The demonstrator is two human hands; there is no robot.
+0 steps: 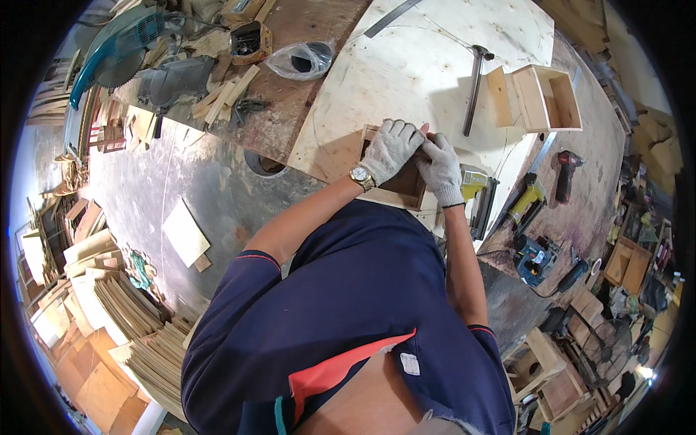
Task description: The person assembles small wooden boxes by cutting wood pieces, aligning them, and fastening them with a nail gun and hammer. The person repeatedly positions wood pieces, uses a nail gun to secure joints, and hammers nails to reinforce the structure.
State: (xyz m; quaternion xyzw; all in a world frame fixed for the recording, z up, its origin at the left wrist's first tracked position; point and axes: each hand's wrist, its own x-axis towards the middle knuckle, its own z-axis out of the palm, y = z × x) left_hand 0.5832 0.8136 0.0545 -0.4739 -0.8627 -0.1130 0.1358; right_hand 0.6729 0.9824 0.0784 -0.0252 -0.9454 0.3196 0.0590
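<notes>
Both my hands wear pale knit work gloves and meet over a small open wooden box [391, 197] on the plywood sheet [341, 119]. My left hand [394, 152], with a watch at its wrist, reaches across the box with its fingers curled near the far side. Against its fingertips, the fingers of my right hand [440, 168] are bent in a pinch above the box's right part. Whatever lies between the fingers is hidden or too small to name. The gloves cover much of the box's inside. Close to my right hand stands a yellow and black nail gun [475, 185].
A hammer [475, 87] and another open wooden box [545, 101] lie beyond my right hand. Farther right are a second nail gun [528, 203], a drill [568, 174] and a jigsaw [536, 259]. A teal circular-blade saw [119, 58] stands far left; stacked boards [127, 308] fill the lower left.
</notes>
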